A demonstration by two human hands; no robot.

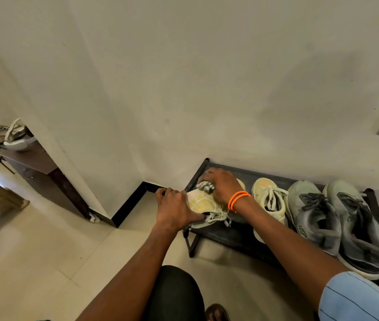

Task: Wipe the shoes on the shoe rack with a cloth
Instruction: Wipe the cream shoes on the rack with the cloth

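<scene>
A knee [174, 290] in dark cloth sat nearest, over the tiled floor [45, 251]. Beyond it the left hand [175, 210] gripped the near end of a yellow shoe [201, 202] at the left end of the black shoe rack [230, 235]. The right hand [221, 185], orange bands [238, 199] at its wrist, pressed a bunched cloth [204, 186] on the shoe's far end, fingers curled round it. To the right stood its mate [268, 198], then two grey shoes [336, 225]. The wall [184, 89] rose behind.

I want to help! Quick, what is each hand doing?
Left hand: holds the yellow shoe steady.
Right hand: grips the cloth, pressing it on that shoe.
</scene>
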